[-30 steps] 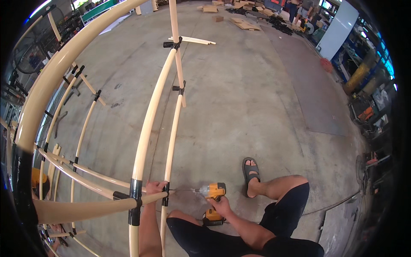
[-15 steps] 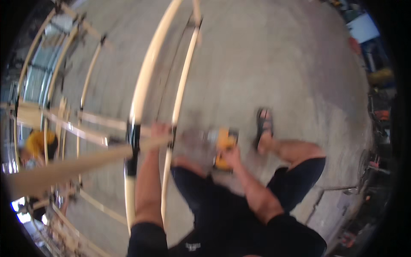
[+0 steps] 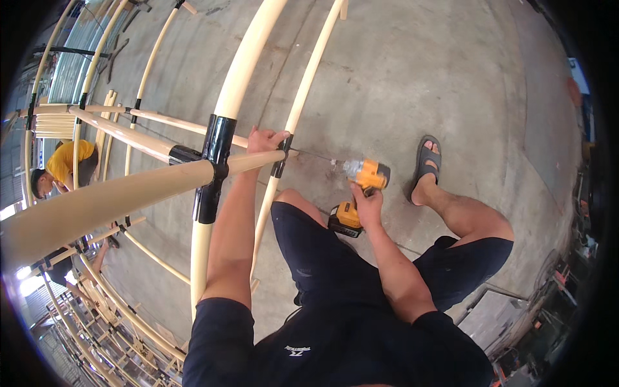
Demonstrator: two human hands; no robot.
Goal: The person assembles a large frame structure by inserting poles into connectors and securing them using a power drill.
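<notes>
My right hand (image 3: 369,205) is wrapped around the grip of a yellow-and-black cordless drill (image 3: 372,174). Its long thin bit (image 3: 314,153) points left, with the tip at or close to a black pipe joint (image 3: 278,169) on a cream pipe (image 3: 314,68). My left hand (image 3: 263,138) is closed around the end of a cream crosspipe (image 3: 256,160) beside that joint, its thumb against the black fitting. Some of its fingers are hidden behind the pipe. Closer to me, a larger black joint (image 3: 215,155) links thick cream pipes.
The pipe frame extends left, with a long crosspipe (image 3: 122,132) and more uprights. A person in a yellow top (image 3: 64,161) bends at the far left. More pipe frames (image 3: 97,329) stand at the lower left. A grey concrete floor (image 3: 387,84) lies ahead; assorted items line the right edge.
The view has shifted and sharpened, so the frame and drill appear farther right. Both hands keep their holds, and the drill bit still points at the joint.
</notes>
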